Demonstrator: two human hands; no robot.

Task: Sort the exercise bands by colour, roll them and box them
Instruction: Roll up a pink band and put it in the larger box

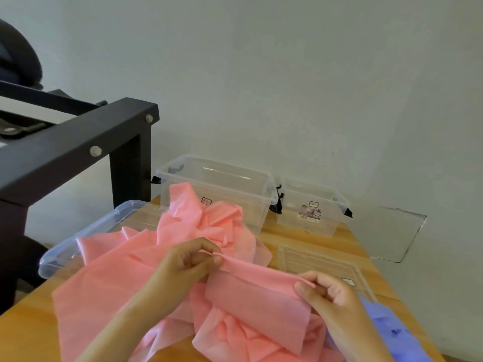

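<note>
A heap of pink exercise bands covers the middle of the wooden table. My left hand pinches one end corner of a pink band's top edge and my right hand pinches the other corner, so the edge is stretched between them and the band hangs down over the heap. A purple band lies at the right, partly under my right forearm. Two clear plastic boxes stand at the back: a larger one and a smaller one.
A clear lid lies at the left, partly under the pink heap. Another clear lid lies flat at the right. A black metal frame rises left of the table. A pale wall stands behind.
</note>
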